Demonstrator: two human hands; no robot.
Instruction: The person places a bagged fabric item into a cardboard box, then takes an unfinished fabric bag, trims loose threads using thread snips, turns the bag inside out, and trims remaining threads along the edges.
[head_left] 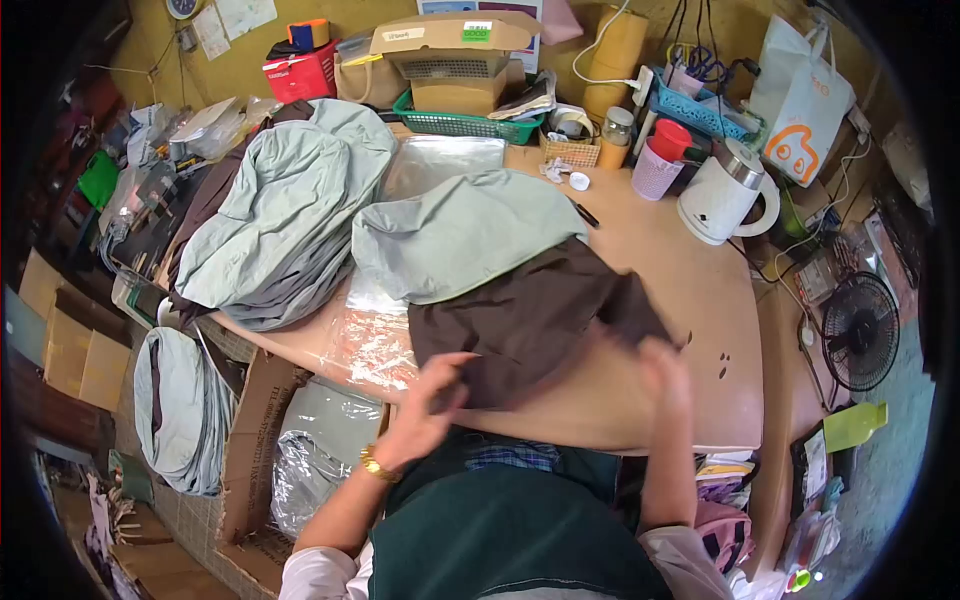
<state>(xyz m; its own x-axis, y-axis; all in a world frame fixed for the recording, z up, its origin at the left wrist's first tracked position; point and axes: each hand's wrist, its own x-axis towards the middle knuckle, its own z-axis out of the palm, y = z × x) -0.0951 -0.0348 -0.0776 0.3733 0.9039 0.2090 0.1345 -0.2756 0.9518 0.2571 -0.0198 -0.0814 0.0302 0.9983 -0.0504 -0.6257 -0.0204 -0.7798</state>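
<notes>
one carton (250,455) holding plastic-covered bundle (318,465); left hand (432,405) at brown cloth (515,325)

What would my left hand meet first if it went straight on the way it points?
Your left hand would probably meet the brown cloth first; whether they already touch is hard to tell.

Gold-toned watch or bracelet (372,462) circles the wrist just behind the left hand (435,392). Whitish sleeves (685,562), loose and creased, end around the elbows, well back from that hand and the right hand (665,370). Dark green, apron-like garment (500,530) covers the torso between the forearms; blue checked cloth (512,457) at its far edge, unclear whether worn.
</notes>
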